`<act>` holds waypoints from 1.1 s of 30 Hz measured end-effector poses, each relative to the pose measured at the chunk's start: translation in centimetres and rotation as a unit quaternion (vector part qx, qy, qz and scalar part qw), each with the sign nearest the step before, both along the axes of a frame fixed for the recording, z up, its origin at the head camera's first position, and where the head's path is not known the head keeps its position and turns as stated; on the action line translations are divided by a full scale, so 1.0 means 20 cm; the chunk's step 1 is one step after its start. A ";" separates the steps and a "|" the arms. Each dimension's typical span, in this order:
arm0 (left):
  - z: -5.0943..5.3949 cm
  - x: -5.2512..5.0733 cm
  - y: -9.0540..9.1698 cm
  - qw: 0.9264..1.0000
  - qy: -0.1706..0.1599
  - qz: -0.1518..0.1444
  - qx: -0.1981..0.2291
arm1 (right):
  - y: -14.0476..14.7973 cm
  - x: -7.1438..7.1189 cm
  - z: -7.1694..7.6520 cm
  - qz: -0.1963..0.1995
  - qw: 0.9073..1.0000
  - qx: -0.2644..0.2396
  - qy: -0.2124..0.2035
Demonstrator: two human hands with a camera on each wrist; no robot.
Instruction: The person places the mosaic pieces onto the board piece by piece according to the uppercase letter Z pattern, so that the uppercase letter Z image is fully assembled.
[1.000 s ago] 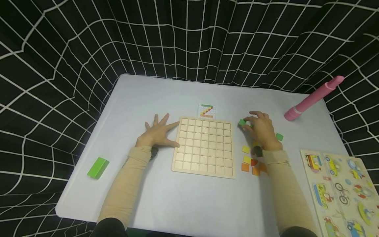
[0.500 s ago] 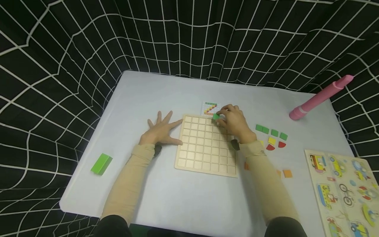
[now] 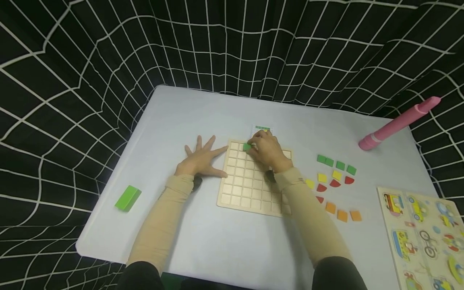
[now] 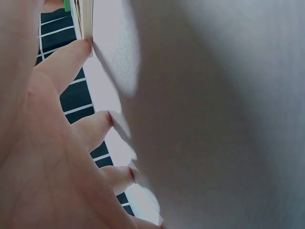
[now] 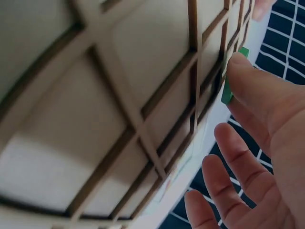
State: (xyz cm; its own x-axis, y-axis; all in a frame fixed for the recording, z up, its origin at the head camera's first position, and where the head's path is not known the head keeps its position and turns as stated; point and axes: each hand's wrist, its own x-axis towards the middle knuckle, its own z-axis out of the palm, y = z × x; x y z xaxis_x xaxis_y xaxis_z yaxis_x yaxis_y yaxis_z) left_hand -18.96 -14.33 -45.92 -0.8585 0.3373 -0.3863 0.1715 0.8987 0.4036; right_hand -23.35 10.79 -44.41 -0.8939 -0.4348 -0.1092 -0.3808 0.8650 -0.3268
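In the head view my right hand (image 3: 267, 150) pinches a green square tile (image 3: 247, 147) over the top row of a wooden grid board (image 3: 244, 183), near its left corner. Thumb and index finger hold the tile (image 5: 228, 88) at a tilt in the right wrist view, the other fingers spread loosely. My left hand (image 3: 200, 160) lies with fingers spread, thumb and index fingertips touching the board's left edge. The left wrist view shows a fingertip against the board's side (image 4: 86, 21). A small pattern card (image 3: 264, 128) behind the board is partly covered by my right hand.
Right of the board lie several green tiles (image 3: 340, 165), yellow squares (image 3: 322, 177), red quarter-round pieces (image 3: 335, 183) and orange squares (image 3: 342, 215). A picture puzzle board (image 3: 424, 237) sits at far right, a pink cylinder (image 3: 391, 125) behind it. A green block (image 3: 128, 198) is at left.
My right hand has moved left from the loose tiles to the board's top row, carrying a green tile. The left hand stays at the board's edge. The head view has shifted slightly.
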 end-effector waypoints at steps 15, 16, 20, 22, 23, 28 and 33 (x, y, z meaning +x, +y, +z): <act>0.03 -0.01 0.01 1.000 -0.022 0.009 0.004 | -0.05 -0.02 -0.02 0.010 1.000 0.014 0.005; 0.03 -0.01 0.01 1.000 -0.024 0.009 0.005 | -0.05 -0.02 -0.01 0.009 1.000 0.014 0.003; 0.04 -0.01 0.00 0.999 -0.032 0.010 0.009 | -0.05 -0.02 -0.01 0.006 1.000 0.011 -0.006; 0.04 -0.01 0.00 0.999 -0.033 0.012 0.009 | -0.04 -0.02 -0.01 0.002 1.000 0.009 -0.007; 0.04 -0.02 0.00 0.999 -0.034 0.014 0.009 | -0.04 -0.02 -0.01 -0.001 1.000 0.007 -0.007; 0.04 -0.03 0.01 0.999 -0.036 0.012 0.014 | -0.01 -0.03 -0.01 -0.022 1.000 0.007 -0.003; 0.04 -0.03 0.00 0.999 -0.039 0.012 0.012 | 0.04 -0.03 0.01 -0.017 1.000 -0.011 0.013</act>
